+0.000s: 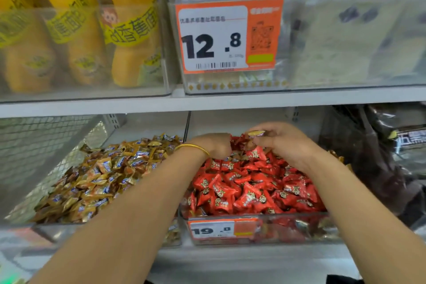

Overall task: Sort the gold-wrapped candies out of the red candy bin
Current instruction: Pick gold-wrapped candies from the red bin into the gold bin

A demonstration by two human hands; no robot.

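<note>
A clear bin [253, 228] full of red-wrapped candies [249, 187] sits on the lower shelf at centre right. Both hands are at the back of its pile. My right hand [281, 143] pinches a gold-wrapped candy [255, 133] just above the red heap. My left hand [215, 145], with a gold bangle on the wrist, digs with curled fingers into the red candies; whether it grips one is hidden. To the left, a neighbouring bin holds a heap of gold-wrapped candies [103, 175].
A price tag reading 19.8 [214, 229] is on the red bin's front. Dark bags [391, 145] stand to the right. The shelf above [207, 101] carries clear boxes of yellow bread packs [80, 30] and a 12.8 price tag [228, 34], leaving low headroom.
</note>
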